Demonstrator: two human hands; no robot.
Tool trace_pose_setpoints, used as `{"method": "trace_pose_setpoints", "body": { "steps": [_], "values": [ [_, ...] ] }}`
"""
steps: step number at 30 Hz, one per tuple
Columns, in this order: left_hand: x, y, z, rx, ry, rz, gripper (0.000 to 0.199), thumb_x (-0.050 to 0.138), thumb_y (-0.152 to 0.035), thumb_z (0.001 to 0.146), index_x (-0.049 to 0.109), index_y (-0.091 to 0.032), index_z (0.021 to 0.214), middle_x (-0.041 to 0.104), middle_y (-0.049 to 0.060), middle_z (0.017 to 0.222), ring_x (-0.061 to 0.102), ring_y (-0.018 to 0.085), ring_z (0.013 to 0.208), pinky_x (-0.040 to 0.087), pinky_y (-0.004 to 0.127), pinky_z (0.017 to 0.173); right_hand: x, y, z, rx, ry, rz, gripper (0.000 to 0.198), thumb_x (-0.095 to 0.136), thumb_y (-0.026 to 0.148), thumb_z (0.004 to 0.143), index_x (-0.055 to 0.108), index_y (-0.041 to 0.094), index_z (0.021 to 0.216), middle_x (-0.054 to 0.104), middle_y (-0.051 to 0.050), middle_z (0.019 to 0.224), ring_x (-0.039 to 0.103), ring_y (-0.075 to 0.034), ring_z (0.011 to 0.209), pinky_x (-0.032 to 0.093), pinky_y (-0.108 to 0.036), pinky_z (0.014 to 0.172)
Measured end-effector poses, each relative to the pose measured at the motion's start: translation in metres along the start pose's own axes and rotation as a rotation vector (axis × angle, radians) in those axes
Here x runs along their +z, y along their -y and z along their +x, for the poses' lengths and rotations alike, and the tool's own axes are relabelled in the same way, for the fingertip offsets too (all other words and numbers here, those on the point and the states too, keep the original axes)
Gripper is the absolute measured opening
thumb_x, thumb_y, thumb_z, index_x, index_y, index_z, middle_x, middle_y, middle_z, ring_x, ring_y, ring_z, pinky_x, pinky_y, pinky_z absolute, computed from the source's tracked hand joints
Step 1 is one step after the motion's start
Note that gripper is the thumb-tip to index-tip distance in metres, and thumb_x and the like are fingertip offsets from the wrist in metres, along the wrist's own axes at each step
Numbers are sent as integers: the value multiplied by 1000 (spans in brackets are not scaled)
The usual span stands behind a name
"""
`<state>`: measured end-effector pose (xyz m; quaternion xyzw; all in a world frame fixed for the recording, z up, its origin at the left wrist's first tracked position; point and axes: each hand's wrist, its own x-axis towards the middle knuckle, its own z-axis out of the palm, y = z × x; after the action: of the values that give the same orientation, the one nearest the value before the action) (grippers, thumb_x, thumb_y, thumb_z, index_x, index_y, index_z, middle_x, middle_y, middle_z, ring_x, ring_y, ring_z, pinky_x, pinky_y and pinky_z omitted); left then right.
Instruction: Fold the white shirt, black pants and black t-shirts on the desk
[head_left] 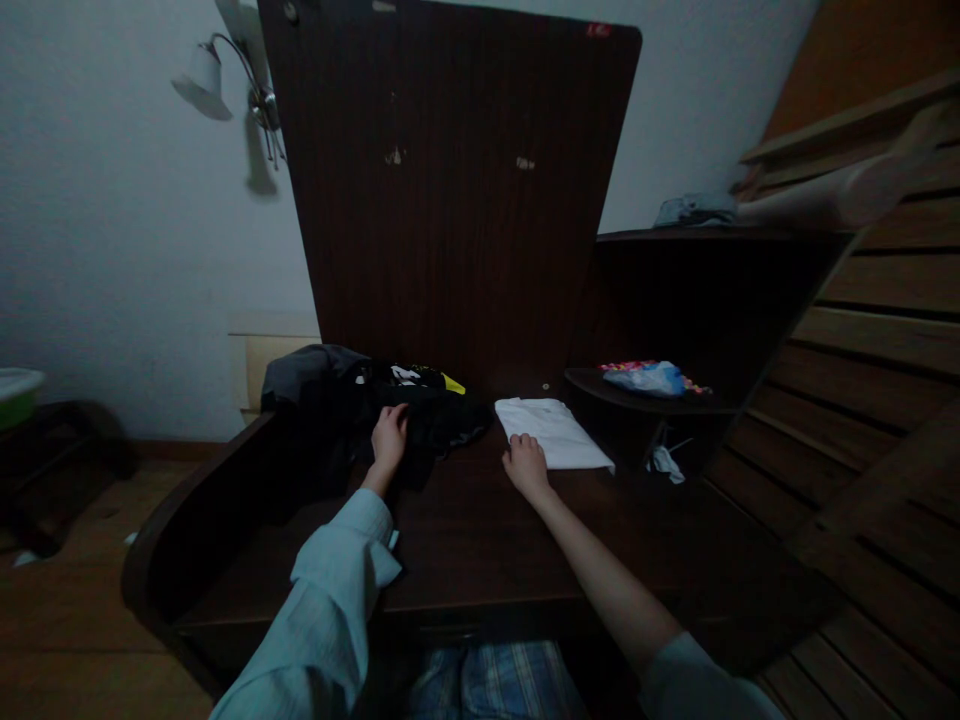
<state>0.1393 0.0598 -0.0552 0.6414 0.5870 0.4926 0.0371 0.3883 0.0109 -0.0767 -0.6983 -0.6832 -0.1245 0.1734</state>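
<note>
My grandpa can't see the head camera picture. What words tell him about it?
A person's left hand touches a pile of dark clothes, and their right hand rests on a folded white cloth on a dark wooden desk. A wall lamp hangs at upper left.

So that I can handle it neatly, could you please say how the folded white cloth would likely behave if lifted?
The white cloth looks thin, so it is probably light and may sag if lifted by one corner. Lying flat on the desktop, right hand at its edge, it seems unlikely to roll or tip.
</note>
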Motion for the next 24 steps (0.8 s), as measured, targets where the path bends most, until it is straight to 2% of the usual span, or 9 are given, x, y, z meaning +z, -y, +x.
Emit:
{"method": "trace_pose_setpoints", "body": {
  "steps": [2, 4, 7, 10, 14, 16, 19, 22, 24],
  "values": [
    [-1, 4, 0, -29, -4, -42, 22, 48, -17, 76, 63, -17, 91, 57, 9, 93, 59, 24, 88, 47, 35, 79, 0, -1, 0, 0, 0, -1, 23, 41, 20, 80, 54, 11, 97, 55, -15, 97, 47, -26, 93, 36, -34, 77],
    [-5, 7, 2, -57, -37, -79, 19, 48, -17, 75, 63, -17, 87, 56, 9, 96, 57, 24, 92, 47, 35, 81, 0, -2, 0, 6, 5, 2, 23, 41, 20, 80, 54, 12, 97, 55, -15, 98, 47, -25, 94, 36, -33, 78],
    [-10, 8, 10, -106, -112, -152, 22, 43, -18, 78, 58, -15, 94, 49, 12, 116, 49, 24, 109, 44, 35, 87, 3, -3, 0, 21, 2, 35, 23, 42, 20, 79, 54, 12, 98, 55, -15, 98, 48, -25, 94, 37, -34, 80],
    [-13, 3, 15, -119, -119, -271, 27, 37, -21, 82, 50, -18, 104, 48, 10, 124, 48, 21, 111, 44, 34, 88, 5, -4, 1, -12, -71, 139, 32, 44, 22, 78, 50, 12, 108, 54, -15, 105, 46, -27, 101, 35, -37, 86],
    [-13, -8, 6, -111, 101, -602, 25, 40, -29, 80, 51, -19, 100, 59, 5, 109, 57, 19, 97, 48, 32, 80, 6, 0, 0, -266, -145, 324, 55, 49, 29, 78, 33, 14, 128, 43, -14, 125, 37, -25, 117, 31, -40, 96],
    [-8, -15, -1, -90, 196, -638, 22, 46, -32, 76, 54, -18, 91, 64, 4, 97, 60, 20, 88, 49, 31, 74, 3, 2, -2, -397, -108, 379, 67, 53, 32, 75, 25, 16, 133, 39, -13, 130, 33, -25, 121, 30, -41, 98],
    [2, -25, -9, -44, 291, -619, 18, 50, -30, 73, 57, -17, 83, 65, 3, 85, 60, 19, 81, 48, 31, 72, -2, 8, -6, -508, -74, 423, 80, 58, 29, 70, 17, 18, 137, 36, -12, 134, 31, -25, 123, 29, -43, 99],
    [10, -34, -17, 16, 373, -584, 14, 51, -25, 72, 57, -16, 81, 64, 3, 83, 59, 18, 82, 46, 32, 77, -7, 15, -11, -610, -82, 440, 76, 55, 18, 68, 21, 17, 136, 33, -12, 136, 29, -23, 124, 29, -40, 100],
    [10, -39, -23, 63, 444, -557, 13, 56, -21, 68, 58, -16, 80, 64, 2, 83, 59, 18, 83, 45, 32, 80, -8, 19, -14, -675, -63, 444, 60, 48, 12, 71, 36, 18, 130, 39, -11, 133, 33, -21, 122, 30, -37, 100]
  ]
}}
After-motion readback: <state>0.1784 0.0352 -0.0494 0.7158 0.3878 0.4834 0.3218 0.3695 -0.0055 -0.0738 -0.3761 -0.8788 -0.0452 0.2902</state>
